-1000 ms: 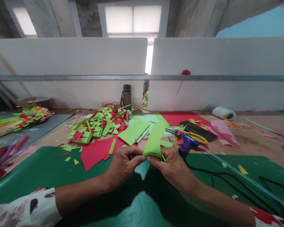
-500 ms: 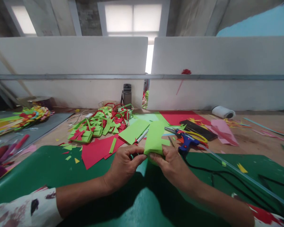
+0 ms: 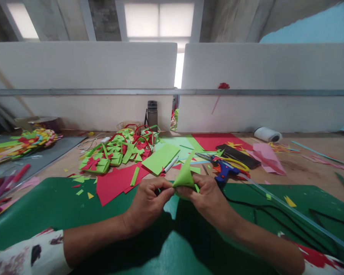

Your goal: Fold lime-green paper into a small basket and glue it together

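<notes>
A light green paper piece [image 3: 184, 175] is pinched between both hands above the green mat [image 3: 65, 214]. One of its ends is folded to a point that stands up. My left hand [image 3: 150, 204] is closed on its left edge, thumb against forefinger. My right hand [image 3: 209, 196] grips the right side, with the thumb along the lower fold. Part of the paper below the thumbs is hidden by the fingers. Just beyond lie a flat green sheet [image 3: 162, 158], a white pen [image 3: 171, 164] and red paper [image 3: 111, 185].
A blue glue gun [image 3: 224, 170] with a trailing black cord lies right of the hands, beside yellow-handled scissors [image 3: 240, 163] and a dark phone-like object [image 3: 237, 156]. Green and red paper pieces [image 3: 123, 147] are heaped at back left. A bottle [image 3: 152, 114] stands behind them.
The green paper's upright flap has been folded from a broad flat strip into a narrow point. Both hands keep their pinch in nearly the same place. The view has shifted slightly.
</notes>
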`<state>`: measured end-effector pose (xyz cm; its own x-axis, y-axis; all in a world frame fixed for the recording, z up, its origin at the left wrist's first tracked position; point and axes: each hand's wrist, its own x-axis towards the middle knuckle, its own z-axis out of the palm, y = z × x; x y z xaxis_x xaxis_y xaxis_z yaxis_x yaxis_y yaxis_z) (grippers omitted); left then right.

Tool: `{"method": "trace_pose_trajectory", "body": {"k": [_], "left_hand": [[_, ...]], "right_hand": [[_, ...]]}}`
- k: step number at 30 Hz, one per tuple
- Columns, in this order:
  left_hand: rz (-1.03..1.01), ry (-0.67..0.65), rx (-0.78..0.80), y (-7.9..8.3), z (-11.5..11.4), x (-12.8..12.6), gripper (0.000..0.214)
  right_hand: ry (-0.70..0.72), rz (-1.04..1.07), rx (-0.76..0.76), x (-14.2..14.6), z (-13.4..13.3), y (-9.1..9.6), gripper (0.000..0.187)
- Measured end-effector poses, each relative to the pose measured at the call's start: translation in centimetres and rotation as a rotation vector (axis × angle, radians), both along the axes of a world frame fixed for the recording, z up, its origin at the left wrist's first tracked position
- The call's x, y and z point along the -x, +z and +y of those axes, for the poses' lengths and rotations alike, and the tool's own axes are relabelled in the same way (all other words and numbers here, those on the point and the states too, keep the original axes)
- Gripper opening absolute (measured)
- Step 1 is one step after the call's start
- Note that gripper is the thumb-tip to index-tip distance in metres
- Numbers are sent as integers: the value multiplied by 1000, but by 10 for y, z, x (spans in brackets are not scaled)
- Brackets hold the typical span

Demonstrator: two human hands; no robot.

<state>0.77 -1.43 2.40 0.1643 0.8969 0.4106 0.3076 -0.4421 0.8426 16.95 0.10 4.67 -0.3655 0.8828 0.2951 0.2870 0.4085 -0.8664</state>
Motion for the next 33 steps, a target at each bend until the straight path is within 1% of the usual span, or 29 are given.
{"method": "trace_pose_trajectory", "body": {"k": [5, 11, 14, 17, 20, 23, 24, 26, 28, 31, 33], "left_hand": [[-4, -37, 17, 1, 1, 2, 18], [-66, -85, 93, 0, 4, 5, 19], [-80, -99, 117, 0, 5, 6, 19], [-98, -120, 137, 0, 5, 7, 18], [-113, -145, 143, 0, 5, 8, 18], [-137, -136, 164, 1, 5, 7, 19], [-147, -127, 176, 2, 5, 7, 19], [-159, -113, 184, 3, 5, 6, 19], [-160, -108, 169, 3, 5, 4, 19], [-142, -97, 133, 1, 6, 4, 20], [-113, -86, 122, 0, 6, 4, 20]], "right_hand": [[0, 74, -38, 1, -2, 0, 7], [-35, 90, -134, -6, 0, 5, 10], [-20, 95, -158, -9, 1, 5, 12], [-2, 65, -172, -10, 2, 4, 19], [-37, -5, -171, -11, 3, 1, 25], [-57, -34, -179, -10, 5, 1, 28], [-56, -32, -182, -10, 6, 1, 26], [-47, -27, -161, -7, 8, 3, 18], [-21, -19, -99, -4, 8, 4, 11], [39, 2, 16, 1, 5, 2, 12], [56, 23, 51, 2, 3, 0, 14]]}}
